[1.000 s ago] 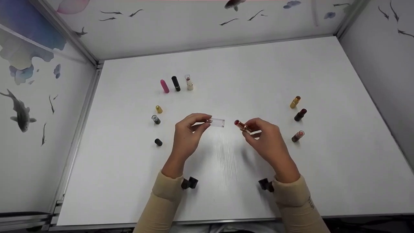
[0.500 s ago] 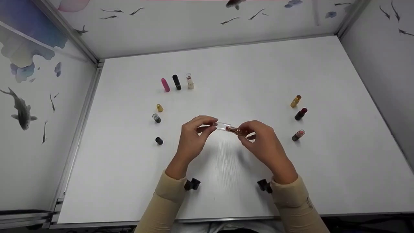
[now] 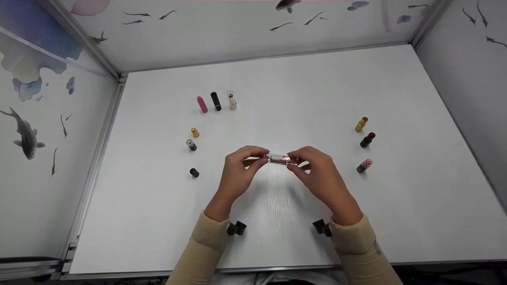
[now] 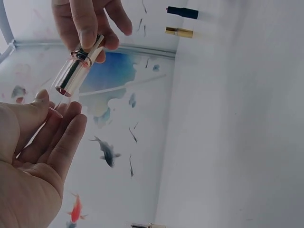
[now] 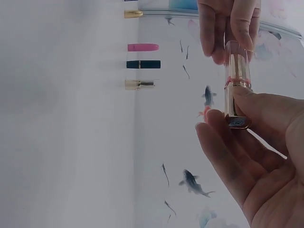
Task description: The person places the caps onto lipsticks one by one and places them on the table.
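Above the middle of the white table [image 3: 277, 221], my left hand [image 3: 237, 172] pinches a clear lipstick cap [image 3: 278, 159] between thumb and fingers. Its open end is slipped over a gold lipstick [image 5: 231, 102], whose base my right hand [image 3: 317, 168] grips by thumb and fingers. Through the cap [image 4: 74, 78] in the left wrist view, the gold tube and a reddish tip show. Both pieces lie in one line, nearly level, off the table. The right wrist view shows a dark label on the lipstick's base end.
Left stand a gold cap [image 3: 195, 132], a clear-and-dark cap [image 3: 191, 145] and a black cap [image 3: 194, 172]. Behind are pink [image 3: 202, 104], black [image 3: 216, 101] and clear-capped [image 3: 232, 100] lipsticks. At right are uncapped gold [image 3: 361, 124], dark red [image 3: 367, 140] and pink-tipped [image 3: 364, 166] lipsticks.
My hands have come together. The clear cap and the gold lipstick were apart; the cap now covers the lipstick's upper part, further down than half a second ago.
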The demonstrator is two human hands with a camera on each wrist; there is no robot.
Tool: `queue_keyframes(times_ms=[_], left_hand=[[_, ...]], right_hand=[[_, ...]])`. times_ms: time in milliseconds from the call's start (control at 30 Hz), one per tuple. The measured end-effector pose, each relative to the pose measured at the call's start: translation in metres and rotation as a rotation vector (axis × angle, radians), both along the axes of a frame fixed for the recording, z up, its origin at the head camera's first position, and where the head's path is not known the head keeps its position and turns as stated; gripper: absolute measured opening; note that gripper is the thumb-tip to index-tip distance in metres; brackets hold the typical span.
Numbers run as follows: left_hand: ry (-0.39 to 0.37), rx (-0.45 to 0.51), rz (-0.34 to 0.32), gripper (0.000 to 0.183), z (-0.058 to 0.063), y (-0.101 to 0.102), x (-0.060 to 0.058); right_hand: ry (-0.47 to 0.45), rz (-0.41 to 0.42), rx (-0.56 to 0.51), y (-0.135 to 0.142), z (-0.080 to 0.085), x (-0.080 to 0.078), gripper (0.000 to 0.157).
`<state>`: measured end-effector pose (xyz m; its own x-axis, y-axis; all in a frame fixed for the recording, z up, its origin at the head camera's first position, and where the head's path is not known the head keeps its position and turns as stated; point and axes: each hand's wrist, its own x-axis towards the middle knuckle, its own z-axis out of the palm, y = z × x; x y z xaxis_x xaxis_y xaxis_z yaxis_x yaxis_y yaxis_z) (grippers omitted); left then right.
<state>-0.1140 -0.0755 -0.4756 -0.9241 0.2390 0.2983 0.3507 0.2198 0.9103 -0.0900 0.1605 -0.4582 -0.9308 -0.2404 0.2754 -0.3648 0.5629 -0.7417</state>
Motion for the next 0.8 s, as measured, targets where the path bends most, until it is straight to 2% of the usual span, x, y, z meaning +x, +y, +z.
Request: queue_keyframes(times_ms=[167, 500, 800], left_hand=[[-0.035, 0.009, -0.005, 0.023, -0.0034, -0.0004, 0.0015], [-0.045, 0.038, -0.019, 0.022, 0.0023, 0.0003, 0.0016], [-0.053, 0.009, -0.029, 0.021, 0.0013, -0.0004, 0.0044]], right_hand=[[0.008, 0.007, -0.012, 0.0026, -0.001, 0.0, 0.03], [0.05, 0.009, -0.037, 0.0047, 0.0028, -0.0005, 0.028], [0.006, 0.026, -0.056, 0.0058, -0.0008, 0.0024, 0.025]])
